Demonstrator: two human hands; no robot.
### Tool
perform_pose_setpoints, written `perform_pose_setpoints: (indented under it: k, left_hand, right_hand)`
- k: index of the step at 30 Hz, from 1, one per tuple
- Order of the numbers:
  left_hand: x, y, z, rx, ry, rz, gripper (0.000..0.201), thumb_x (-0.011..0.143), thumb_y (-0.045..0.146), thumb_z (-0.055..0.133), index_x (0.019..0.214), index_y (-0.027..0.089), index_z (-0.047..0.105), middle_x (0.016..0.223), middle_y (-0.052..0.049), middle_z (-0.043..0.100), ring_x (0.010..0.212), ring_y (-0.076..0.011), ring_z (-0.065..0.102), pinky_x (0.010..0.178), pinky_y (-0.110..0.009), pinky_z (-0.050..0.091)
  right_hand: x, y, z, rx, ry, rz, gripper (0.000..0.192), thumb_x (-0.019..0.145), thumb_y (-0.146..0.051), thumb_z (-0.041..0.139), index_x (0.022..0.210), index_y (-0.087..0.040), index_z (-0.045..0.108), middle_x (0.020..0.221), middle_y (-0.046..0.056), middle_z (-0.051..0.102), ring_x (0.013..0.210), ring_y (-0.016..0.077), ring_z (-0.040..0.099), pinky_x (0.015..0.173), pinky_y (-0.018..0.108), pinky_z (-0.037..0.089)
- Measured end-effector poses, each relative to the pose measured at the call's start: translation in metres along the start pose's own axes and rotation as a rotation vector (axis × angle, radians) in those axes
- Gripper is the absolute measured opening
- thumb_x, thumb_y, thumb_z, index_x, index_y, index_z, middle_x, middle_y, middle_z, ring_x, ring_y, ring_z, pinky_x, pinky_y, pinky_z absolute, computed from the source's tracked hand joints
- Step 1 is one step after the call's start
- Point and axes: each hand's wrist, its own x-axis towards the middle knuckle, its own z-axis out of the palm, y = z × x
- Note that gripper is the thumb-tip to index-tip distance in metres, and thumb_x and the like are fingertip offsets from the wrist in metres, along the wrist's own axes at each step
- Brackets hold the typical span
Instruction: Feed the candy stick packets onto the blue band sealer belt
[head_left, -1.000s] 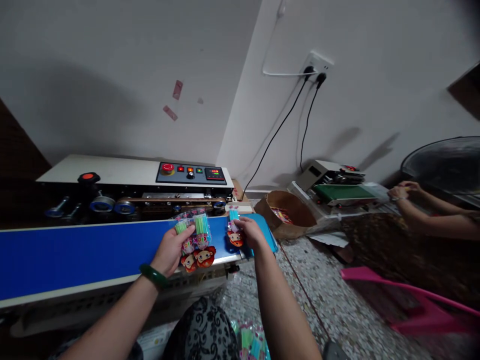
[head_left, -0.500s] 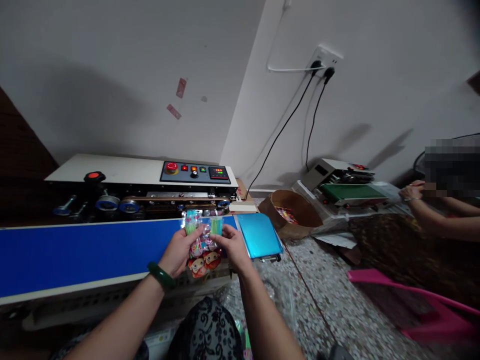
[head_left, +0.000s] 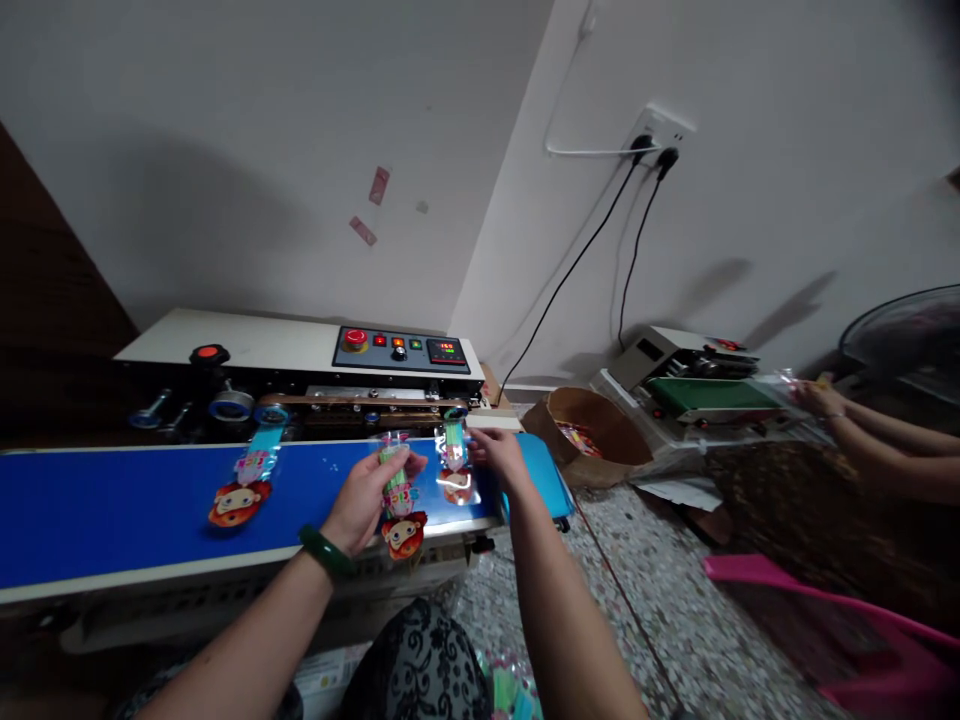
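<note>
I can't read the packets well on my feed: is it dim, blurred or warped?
Head view: dim room light; big soft shadows on the wall; straight edges bow toward the frame edges, as on the blue belt. The left hand and right hand look slightly soft, and print on the packet in the left hand's grip is unreadable.
</note>
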Motion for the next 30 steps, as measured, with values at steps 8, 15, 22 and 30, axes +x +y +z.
perform_pose_setpoints:
  k: [8,15,22,30]
  left_hand:
    - [-0.001,-0.002,0.001,-0.081,-0.072,-0.008,0.028,0.066,0.029,0.067,0.089,0.014,0.066,0.087,-0.007,0.067,0.080,-0.0189,0.061,0.069,-0.027,0.047]
    - [-0.003,-0.003,0.001,0.001,-0.065,0.054,0.033,0.071,0.041,0.059,0.087,0.014,0.068,0.097,-0.011,0.066,0.096,-0.0239,0.056,0.081,-0.031,0.042]
    - [-0.005,-0.005,0.004,0.059,-0.118,0.078,0.034,0.070,0.037,0.061,0.099,0.018,0.065,0.111,-0.008,0.061,0.111,-0.0227,0.047,0.093,-0.030,0.032]
    - [-0.005,0.002,-0.003,0.121,-0.070,0.000,0.035,0.071,0.044,0.057,0.090,0.016,0.065,0.099,-0.012,0.064,0.098,-0.0229,0.055,0.081,-0.032,0.039]
  right_hand:
    - [-0.075,0.011,0.040,0.154,-0.506,-0.069,0.035,0.056,-0.024,0.072,0.089,-0.018,0.061,0.074,0.000,0.067,0.068,0.0136,0.062,0.067,0.026,0.048]
    - [-0.089,0.021,0.045,0.130,-0.482,-0.038,0.025,0.056,-0.025,0.071,0.080,-0.019,0.065,0.069,-0.002,0.066,0.060,0.0126,0.059,0.061,0.024,0.047]
    - [-0.091,0.028,0.031,0.108,-0.319,-0.050,0.018,0.057,-0.026,0.069,0.071,-0.017,0.063,0.066,-0.002,0.064,0.059,0.0120,0.057,0.058,0.022,0.046]
    - [-0.021,0.011,-0.018,0.061,-0.081,0.160,0.007,0.058,-0.014,0.061,0.057,-0.014,0.054,0.050,0.001,0.059,0.044,0.0123,0.055,0.047,0.024,0.045]
